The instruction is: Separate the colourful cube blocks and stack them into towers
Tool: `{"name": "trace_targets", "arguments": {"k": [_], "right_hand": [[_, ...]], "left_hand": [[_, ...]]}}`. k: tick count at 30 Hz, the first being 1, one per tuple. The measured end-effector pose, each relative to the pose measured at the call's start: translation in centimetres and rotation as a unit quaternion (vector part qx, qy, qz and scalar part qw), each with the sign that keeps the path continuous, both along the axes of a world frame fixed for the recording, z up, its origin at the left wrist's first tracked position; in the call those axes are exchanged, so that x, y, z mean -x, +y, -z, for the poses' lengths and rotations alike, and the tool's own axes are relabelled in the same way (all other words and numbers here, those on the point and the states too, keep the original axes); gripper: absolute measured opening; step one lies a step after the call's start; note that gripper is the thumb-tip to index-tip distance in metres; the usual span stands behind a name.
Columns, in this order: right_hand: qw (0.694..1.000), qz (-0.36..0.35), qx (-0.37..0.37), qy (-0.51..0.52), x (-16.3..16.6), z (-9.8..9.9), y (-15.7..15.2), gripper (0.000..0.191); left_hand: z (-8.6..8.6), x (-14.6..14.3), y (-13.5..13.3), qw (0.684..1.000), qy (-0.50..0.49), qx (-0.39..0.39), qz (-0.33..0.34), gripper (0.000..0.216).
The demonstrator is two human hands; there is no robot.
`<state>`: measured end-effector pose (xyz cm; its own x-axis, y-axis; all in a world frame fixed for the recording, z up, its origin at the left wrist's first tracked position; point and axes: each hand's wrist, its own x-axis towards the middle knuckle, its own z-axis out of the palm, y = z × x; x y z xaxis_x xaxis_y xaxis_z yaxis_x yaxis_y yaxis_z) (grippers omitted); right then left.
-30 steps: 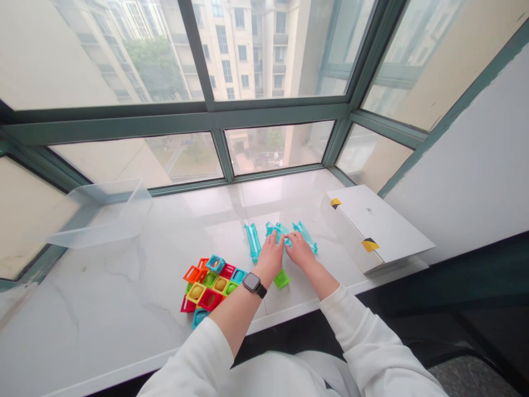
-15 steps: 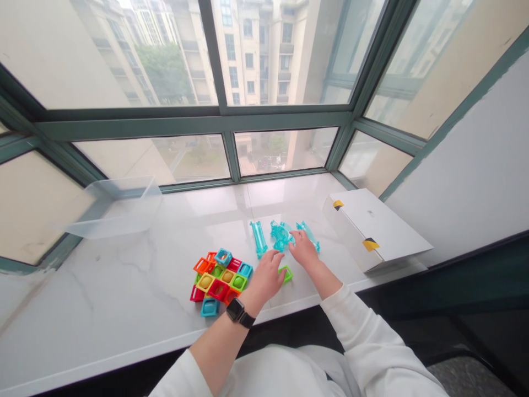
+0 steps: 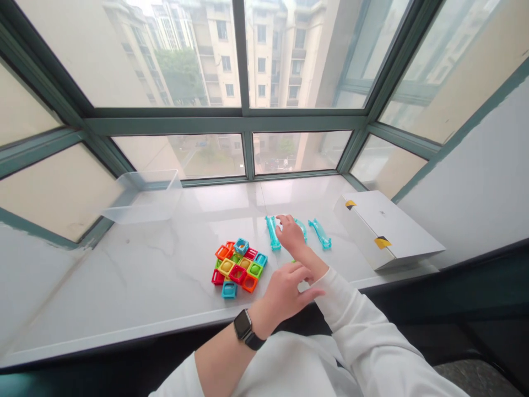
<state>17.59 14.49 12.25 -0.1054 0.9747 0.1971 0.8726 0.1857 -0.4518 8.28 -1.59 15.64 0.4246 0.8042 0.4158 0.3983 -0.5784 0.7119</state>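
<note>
One teal tube [image 3: 272, 232] beside right grip [image 3: 291, 234]

Fig. counts | hands: 2 (left hand [image 3: 281, 295], right hand [image 3: 292, 236]) | teal tubes [image 3: 273, 232]: 3 | colored tiles [image 3: 237, 274]: 1 cluster, exact number unclear | watch [image 3: 242, 325]: 1 | white box [image 3: 382, 231]: 1 | clear tub [image 3: 144, 205]: 1

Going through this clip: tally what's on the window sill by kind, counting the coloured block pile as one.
Teal translucent tube pieces: 3
Green piece, mostly hidden: 1
Coloured block pile: 1
Clear plastic tub: 1
White box: 1
Total: 7
</note>
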Motion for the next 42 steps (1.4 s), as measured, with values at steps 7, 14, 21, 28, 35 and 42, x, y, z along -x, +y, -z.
{"name": "trace_targets", "arguments": {"k": [7, 14, 21, 28, 35, 42], "right_hand": [[0.998, -0.067, 0.008, -0.006, 6.0, -0.3, -1.2, 0.042], [0.908, 0.022, 0.112, 0.404, 6.6, -0.5, 1.1, 0.027], [0.834, 0.128, 0.099, 0.527, 2.3, -2.5, 6.4, 0.012], [0.94, 0.07, -0.049, 0.33, 1.6, -0.4, 2.3, 0.025], [0.978, -0.015, -0.137, 0.156, 0.2, -0.1, -1.0, 0.031], [0.987, -0.067, -0.084, 0.116, -8.7, 2.5, -6.5, 0.028]], "left_hand": [[-1.5, -0.8, -3.0, 0.988, 0.091, -0.123, -0.036, 0.039], [-1.5, -1.0, -4.4, 0.989, 0.125, -0.041, 0.061, 0.012], [-1.8, 0.3, -4.9, 0.977, 0.074, 0.045, 0.193, 0.01], [-3.7, -3.4, -5.1, 0.96, -0.031, 0.169, 0.222, 0.011], [-2.8, -4.5, -4.4, 0.942, -0.009, 0.175, 0.286, 0.007], [0.3, 7.2, -1.5, 0.993, -0.001, 0.12, -0.024, 0.019]]}}
